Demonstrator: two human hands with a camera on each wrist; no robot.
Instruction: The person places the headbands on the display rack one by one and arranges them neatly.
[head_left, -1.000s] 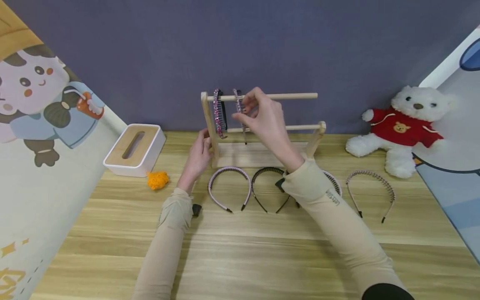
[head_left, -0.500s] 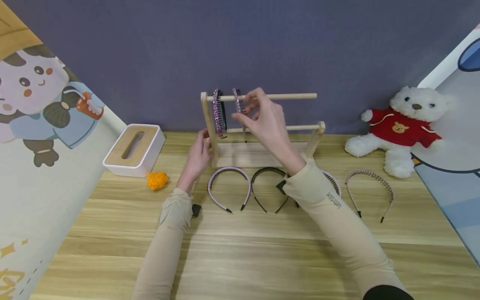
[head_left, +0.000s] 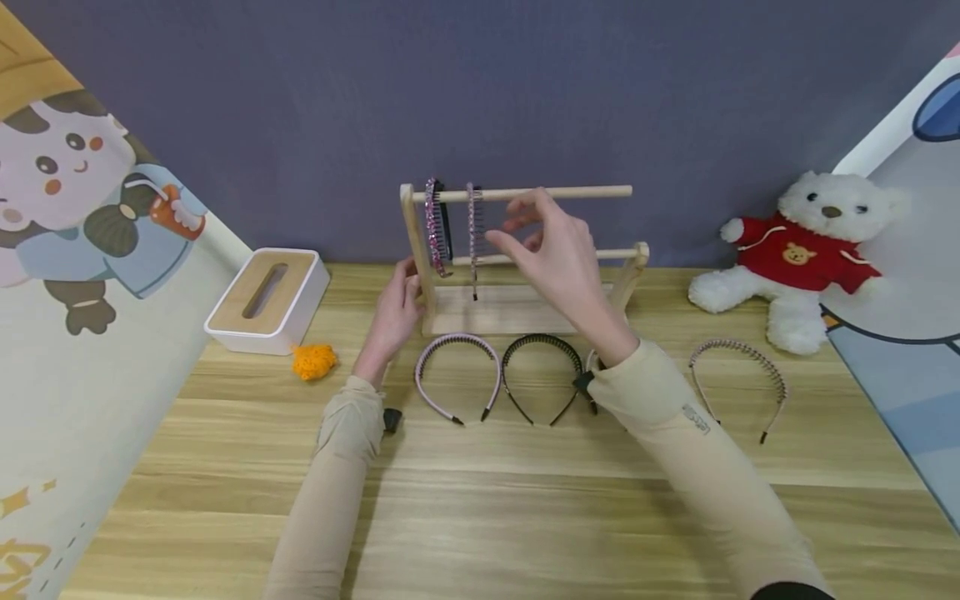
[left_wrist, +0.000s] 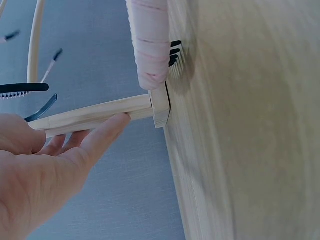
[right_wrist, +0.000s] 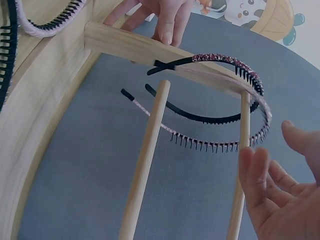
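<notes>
A wooden headband rack (head_left: 517, 310) stands at the back of the table. My left hand (head_left: 393, 315) grips its left upright; in the left wrist view my thumb and fingers lie on either side of the upright (left_wrist: 100, 111). From the upper rod (head_left: 577, 192) hangs a slim pink beaded headband (head_left: 472, 233). To its left hang a glittery pink headband (head_left: 432, 225) and a black headband (head_left: 447, 233). My right hand (head_left: 558, 250) is just right of the beaded headband, apart from it, thumb and fingers spread with nothing between them, as the right wrist view also shows.
In front of the rack lie a lilac headband (head_left: 422, 379), a black toothed headband (head_left: 540, 339) and, farther right, a pinkish headband (head_left: 750, 346). Another is mostly behind my right sleeve. A tissue box (head_left: 300, 304) and orange bundle (head_left: 314, 362) are left, a teddy bear (head_left: 810, 242) right.
My right hand has let go of the beaded headband and drawn back to the right. The headband now hangs on the upper rod by itself. My left hand stays at the upright.
</notes>
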